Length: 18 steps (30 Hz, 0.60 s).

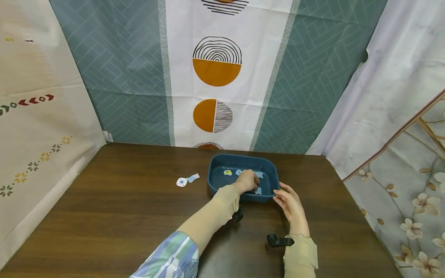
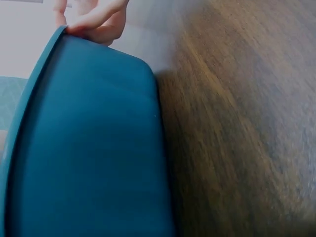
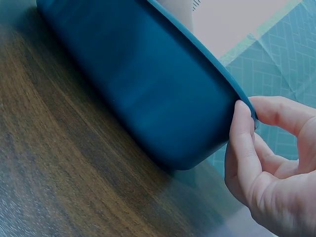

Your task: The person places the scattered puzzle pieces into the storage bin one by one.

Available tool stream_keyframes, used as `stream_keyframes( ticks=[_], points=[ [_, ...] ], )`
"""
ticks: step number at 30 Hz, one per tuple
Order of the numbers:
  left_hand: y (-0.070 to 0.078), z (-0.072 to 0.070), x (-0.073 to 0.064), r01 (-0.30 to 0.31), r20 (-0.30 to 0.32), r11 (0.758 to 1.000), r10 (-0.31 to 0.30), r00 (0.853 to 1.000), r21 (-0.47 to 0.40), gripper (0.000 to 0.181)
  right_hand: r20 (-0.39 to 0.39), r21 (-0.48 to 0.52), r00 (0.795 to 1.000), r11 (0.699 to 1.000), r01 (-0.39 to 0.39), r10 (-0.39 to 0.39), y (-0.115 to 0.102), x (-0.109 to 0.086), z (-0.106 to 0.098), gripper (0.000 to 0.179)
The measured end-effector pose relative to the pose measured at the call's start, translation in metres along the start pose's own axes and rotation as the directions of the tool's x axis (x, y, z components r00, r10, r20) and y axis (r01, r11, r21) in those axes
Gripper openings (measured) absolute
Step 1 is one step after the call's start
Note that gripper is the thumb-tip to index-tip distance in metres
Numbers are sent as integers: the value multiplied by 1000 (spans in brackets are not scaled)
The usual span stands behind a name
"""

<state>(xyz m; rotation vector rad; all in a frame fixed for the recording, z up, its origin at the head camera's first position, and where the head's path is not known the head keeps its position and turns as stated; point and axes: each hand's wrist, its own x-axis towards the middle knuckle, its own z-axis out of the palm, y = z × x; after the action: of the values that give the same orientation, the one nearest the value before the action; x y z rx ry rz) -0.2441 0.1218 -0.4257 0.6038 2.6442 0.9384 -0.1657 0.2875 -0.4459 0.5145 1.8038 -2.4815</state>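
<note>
A dark blue plastic basin (image 1: 215, 179) with rounded corners stands on the wooden table. My left hand (image 1: 247, 181) reaches over the near rim into it, fingers pointing down among small paper cutouts. Whether those fingers hold a piece is hidden. Light-blue cutouts (image 1: 258, 191) lie around the hand, and a yellow-green cutout (image 1: 227, 172) lies farther left in the basin. At the near right corner, my right hand (image 3: 276, 168) pinches the basin's rim between thumb and fingers. The left wrist view shows mostly the basin's outer wall (image 2: 98, 133), with the right hand at its far end.
Left of the basin, a round white cutout with a blue star (image 1: 181, 182) lies on the table (image 1: 139, 216) beside a light-blue and white strip (image 1: 193, 178). Patterned cloths hang behind the table (image 1: 132, 77) and along both sides.
</note>
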Motion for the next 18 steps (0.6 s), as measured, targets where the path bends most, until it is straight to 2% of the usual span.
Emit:
stream_keyframes(
  ticks=[8,12,18],
  points=[
    [-4,-14,-7,-22,38,999,20,999,50,26,-2,-14,1000,1000,4,-4,0,0,0,34],
    [-9,-24,-15,-58,14,997,57,998,58,27,-6,-18,1000,1000,9,-9,0,0,1,33],
    [-19,-38,-29,-79,-50,997,79,996,4,27,-5,-33,1000,999,16,-17,0,-1,0,31]
  ],
)
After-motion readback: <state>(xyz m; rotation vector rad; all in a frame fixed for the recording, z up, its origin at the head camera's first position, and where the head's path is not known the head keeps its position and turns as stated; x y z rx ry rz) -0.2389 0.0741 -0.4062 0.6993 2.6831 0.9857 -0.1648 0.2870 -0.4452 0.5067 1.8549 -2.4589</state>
